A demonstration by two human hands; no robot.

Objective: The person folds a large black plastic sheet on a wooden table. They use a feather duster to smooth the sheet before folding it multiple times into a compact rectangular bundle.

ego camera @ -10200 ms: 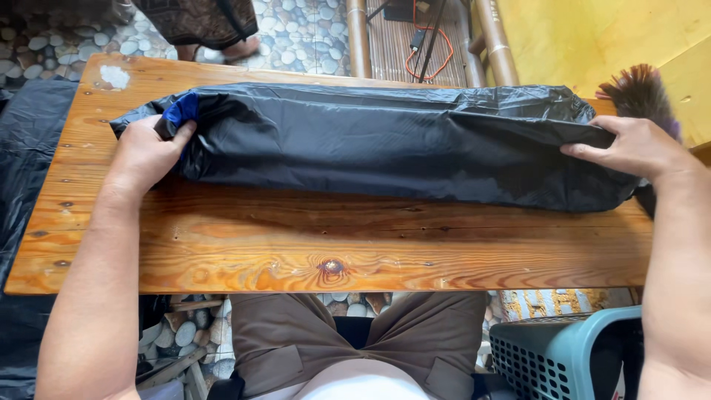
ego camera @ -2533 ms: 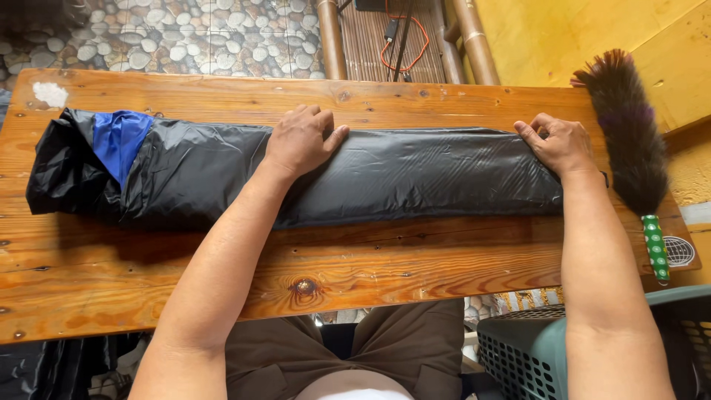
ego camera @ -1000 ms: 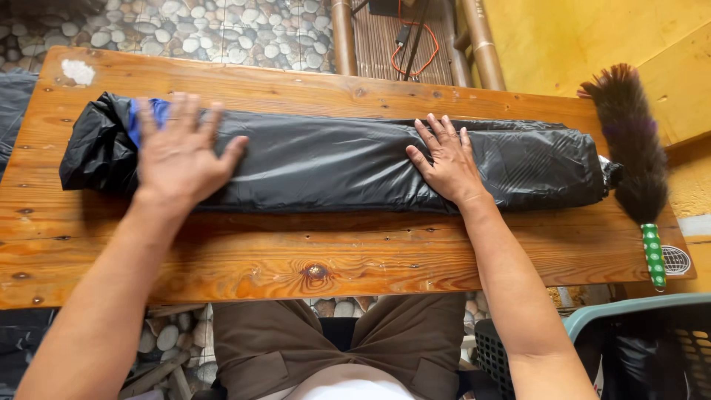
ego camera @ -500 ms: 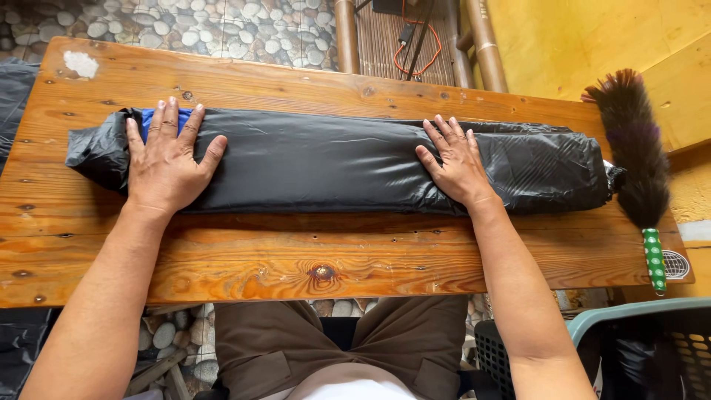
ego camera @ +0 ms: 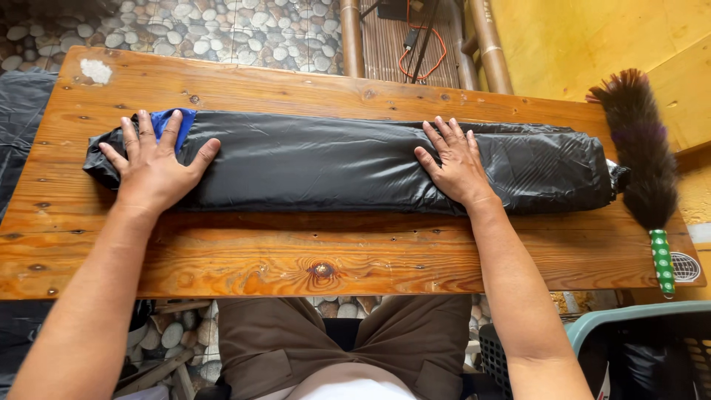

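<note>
A long black plastic bag (ego camera: 318, 161), folded into a flat strip, lies lengthwise across a wooden table (ego camera: 296, 259). A bit of blue (ego camera: 164, 121) shows at its left end. My left hand (ego camera: 154, 164) lies flat on the left end of the strip, fingers spread. My right hand (ego camera: 458, 163) is pressed flat on the strip right of its middle, fingers also apart. Neither hand grips anything.
A dark feather duster (ego camera: 643, 159) with a green dotted handle lies at the table's right end. A teal-rimmed basket (ego camera: 629, 348) stands at the lower right. Black sheeting (ego camera: 18, 111) hangs at the left. Pebble floor and bamboo poles (ego camera: 352, 37) lie beyond the far edge.
Over the last second both hands stayed flat on the strip; the left one slid slightly toward the left end. Before that, the hands were moving along the bag, pressing it flat.
</note>
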